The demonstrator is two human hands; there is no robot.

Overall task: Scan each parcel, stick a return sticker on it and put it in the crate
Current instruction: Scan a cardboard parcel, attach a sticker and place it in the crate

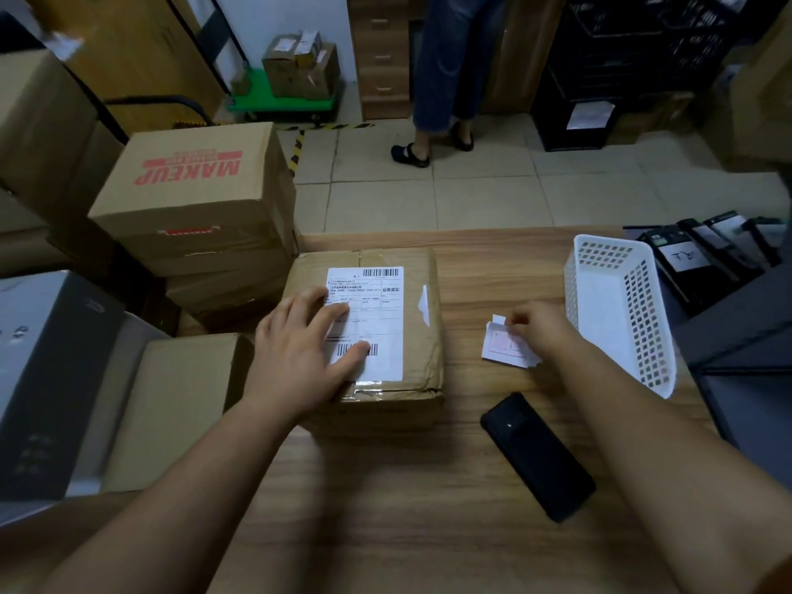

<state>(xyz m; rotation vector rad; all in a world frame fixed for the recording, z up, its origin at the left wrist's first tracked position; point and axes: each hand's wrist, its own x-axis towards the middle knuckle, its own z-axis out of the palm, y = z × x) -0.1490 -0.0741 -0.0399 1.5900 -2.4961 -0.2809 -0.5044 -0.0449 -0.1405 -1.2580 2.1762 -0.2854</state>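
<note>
Left hand [300, 358]: fingers spread flat on the white shipping label [377, 310] of the parcel [411, 336], which sat toward the table's [385, 508] far left edge. Right hand [542, 327]: fingertips pinched the sticker sheets [499, 342] right of the parcel. Black scanner [538, 456]: lay nearer the front edge. White basket [617, 310]: right side.

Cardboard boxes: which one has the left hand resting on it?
The parcel on the table, under the left hand; it alone bears a white shipping label.
</note>
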